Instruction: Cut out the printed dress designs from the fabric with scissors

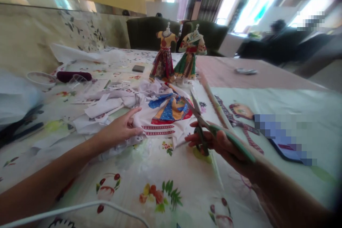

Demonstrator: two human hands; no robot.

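One printed cloth [167, 114] should feel soft, light and floppy to us, best held by its plain edge, where our left hand [127, 126] sits with thumb and finger apart while our right hand [213, 140] grips open scissors [199, 117], and the cloth lies on a flowery tabletop [187, 171] before dark chairs [141, 32].
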